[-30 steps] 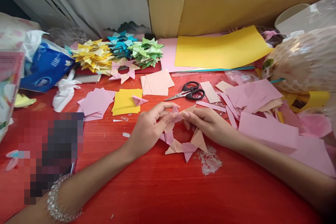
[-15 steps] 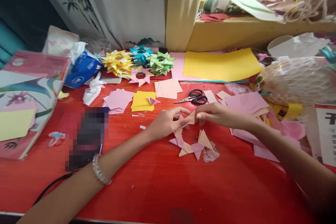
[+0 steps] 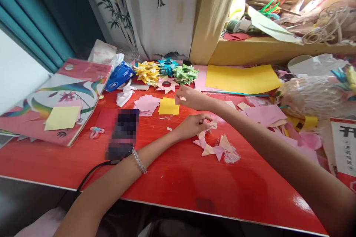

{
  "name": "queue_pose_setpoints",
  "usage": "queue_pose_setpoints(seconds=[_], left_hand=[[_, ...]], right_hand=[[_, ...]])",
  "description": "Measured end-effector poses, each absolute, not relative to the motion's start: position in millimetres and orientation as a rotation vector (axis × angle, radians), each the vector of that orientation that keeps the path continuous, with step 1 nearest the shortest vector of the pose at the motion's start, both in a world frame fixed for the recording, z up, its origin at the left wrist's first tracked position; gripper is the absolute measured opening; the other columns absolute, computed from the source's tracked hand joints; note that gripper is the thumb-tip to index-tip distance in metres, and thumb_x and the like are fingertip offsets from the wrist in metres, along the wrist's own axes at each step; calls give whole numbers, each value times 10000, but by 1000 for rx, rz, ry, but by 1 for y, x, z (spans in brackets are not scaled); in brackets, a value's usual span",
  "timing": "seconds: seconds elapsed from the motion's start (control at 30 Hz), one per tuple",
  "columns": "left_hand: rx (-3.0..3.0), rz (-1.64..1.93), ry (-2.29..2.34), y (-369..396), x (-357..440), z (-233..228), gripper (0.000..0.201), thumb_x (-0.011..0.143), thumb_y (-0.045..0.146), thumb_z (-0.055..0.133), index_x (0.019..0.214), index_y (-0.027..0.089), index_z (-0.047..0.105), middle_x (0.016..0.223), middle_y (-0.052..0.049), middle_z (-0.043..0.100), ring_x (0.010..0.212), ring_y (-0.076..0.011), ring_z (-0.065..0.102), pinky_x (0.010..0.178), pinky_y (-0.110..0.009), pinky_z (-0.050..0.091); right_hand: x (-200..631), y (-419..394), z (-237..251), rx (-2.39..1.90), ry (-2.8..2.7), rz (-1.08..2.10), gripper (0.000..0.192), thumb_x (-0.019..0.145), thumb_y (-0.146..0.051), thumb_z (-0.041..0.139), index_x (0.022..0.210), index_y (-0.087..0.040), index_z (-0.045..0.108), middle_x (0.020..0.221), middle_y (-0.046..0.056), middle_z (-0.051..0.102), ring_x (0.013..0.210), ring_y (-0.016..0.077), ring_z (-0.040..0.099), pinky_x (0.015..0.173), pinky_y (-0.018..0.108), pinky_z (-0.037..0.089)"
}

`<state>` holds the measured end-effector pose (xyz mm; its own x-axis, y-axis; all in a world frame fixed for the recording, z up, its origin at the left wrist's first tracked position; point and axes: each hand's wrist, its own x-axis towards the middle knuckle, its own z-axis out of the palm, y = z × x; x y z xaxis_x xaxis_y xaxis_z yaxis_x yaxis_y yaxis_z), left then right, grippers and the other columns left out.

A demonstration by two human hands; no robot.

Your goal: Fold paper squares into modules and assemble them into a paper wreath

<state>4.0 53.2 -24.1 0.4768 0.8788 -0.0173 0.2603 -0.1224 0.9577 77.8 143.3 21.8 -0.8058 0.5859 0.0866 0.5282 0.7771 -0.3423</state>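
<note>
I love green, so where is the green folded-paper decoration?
In the head view, the green decoration lies at the back of the table, near mid-picture, right of the blue one.

Left of both hands are a blue tissue pack, a crumpled tissue, a black cable and a teal curtain.
</note>
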Motion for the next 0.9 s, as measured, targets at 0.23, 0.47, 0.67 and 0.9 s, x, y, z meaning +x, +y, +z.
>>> queue_pose_setpoints(seconds=[0.23, 0.47, 0.67, 0.9], left_hand=[[1534, 826, 964, 58, 3, -27, 252, 753, 331, 610, 919, 149, 554, 869, -44, 648, 781, -146, 585, 681, -244, 422], [1434, 846, 931, 57, 3, -25, 337, 767, 368, 617, 1010, 158, 514, 860, -46, 644, 783, -145, 597, 671, -243, 432], [1406, 924, 983, 57, 4, -25, 254, 798, 369, 591, 940, 160, 563, 855, -24, 629, 735, -111, 559, 675, -224, 416], [1434, 893, 1054, 55, 6, -18, 180, 812, 341, 593, 867, 170, 582, 781, 4, 588, 662, -96, 497, 594, -209, 393]], right_hand=[[165, 118, 28, -1258, -2053, 959, 158, 840, -334, 510, 882, -182, 508, 792, 37, 593, 632, 130, 570, 591, 271, 439], [212, 83, -8, -1217, -1775, 1164, 332, 763, -417, 615, 961, -151, 614, 773, 27, 593, 667, 119, 499, 594, 261, 382], [202, 66, -17, -1127, -1636, 1475, 321, 770, -415, 629, 972, -167, 602, 522, -75, 424, 445, 63, 373, 434, 209, 278], [203, 57, -18, -983, -1591, 1426, 192, 803, -335, 622, 863, -157, 580, 571, -57, 461, 489, 58, 393, 447, 198, 299]])
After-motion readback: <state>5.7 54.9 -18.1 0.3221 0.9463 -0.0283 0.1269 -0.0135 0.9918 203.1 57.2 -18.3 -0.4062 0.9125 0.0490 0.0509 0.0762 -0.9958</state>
